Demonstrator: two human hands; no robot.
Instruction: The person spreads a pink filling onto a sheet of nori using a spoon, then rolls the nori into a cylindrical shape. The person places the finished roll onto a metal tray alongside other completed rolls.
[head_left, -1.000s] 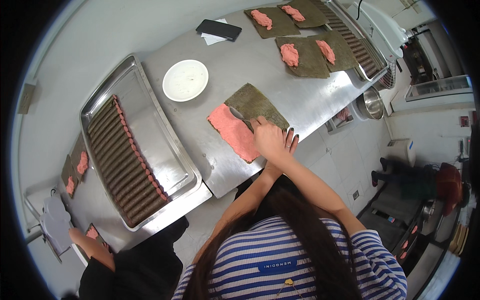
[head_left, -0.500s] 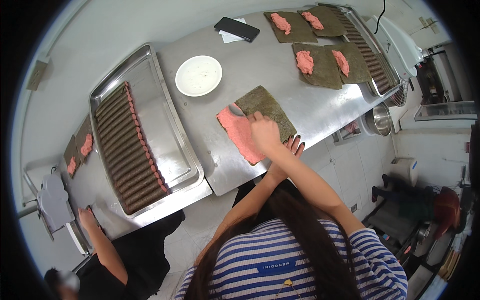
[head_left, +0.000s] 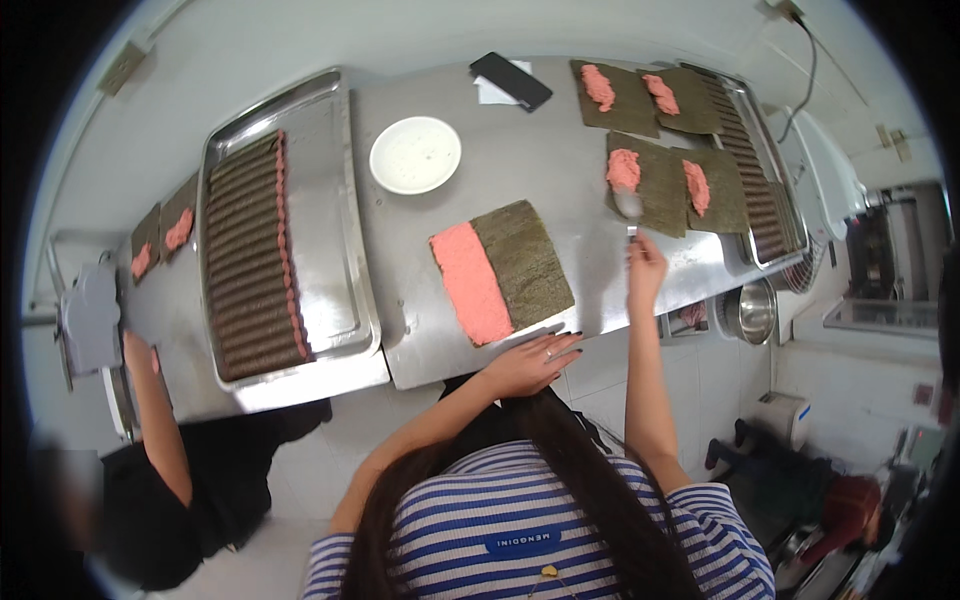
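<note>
A nori sheet [head_left: 535, 262] lies on the table in front of me, its left part coated with a flat layer of pink paste [head_left: 470, 285]. My left hand [head_left: 530, 366] rests at the table's near edge beside the sheet's lower corner, fingers stretched out and holding nothing. My right hand [head_left: 647, 262] grips a metal spoon [head_left: 629, 205] by its handle, off to the right. The spoon's bowl is at the lower end of a pink paste lump [head_left: 623, 168] on another nori sheet [head_left: 655, 200]; whether it touches the paste, I cannot tell.
To the left, a metal tray [head_left: 345, 290] holds a row of dark rolls [head_left: 245, 260]. A white bowl [head_left: 415, 155] and a phone [head_left: 512, 80] lie toward the back. More rolls fill a right-hand tray [head_left: 797, 225]. A co-worker's arm [head_left: 158, 410] reaches in at far left.
My right hand has moved right with the spoon, from the nearest sheet to the right-hand sheets. My arms no longer cross, and my left hand now shows fully at the table edge.
</note>
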